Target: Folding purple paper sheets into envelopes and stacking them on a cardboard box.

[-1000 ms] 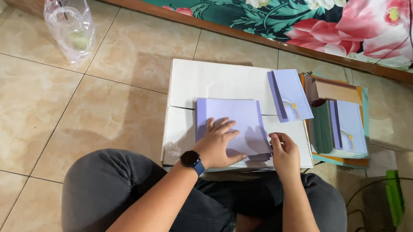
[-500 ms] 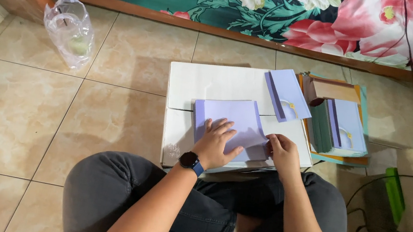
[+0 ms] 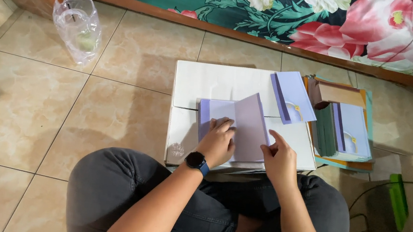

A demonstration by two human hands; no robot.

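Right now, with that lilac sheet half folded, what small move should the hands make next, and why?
Probably lay the raised flap down flat: it stands tilted over the lilac sheet, the left hand pins the sheet, and the right hand holds the flap's edge.

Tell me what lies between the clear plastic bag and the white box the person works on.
In the head view, only bare floor tiles lie between the clear plastic bag and the white box.

A pale lilac folded paper sheet (image 3: 239, 128) with a darker violet strip at its nine o'clock edge lies on a plain white flat cardboard box (image 3: 221, 83). At two o'clock sits a lilac paper envelope (image 3: 294, 96) bearing a small mark, perhaps gold. Beige marbled floor tiles (image 3: 121, 115); teal cloth with pink and white flowers (image 3: 284, 9).
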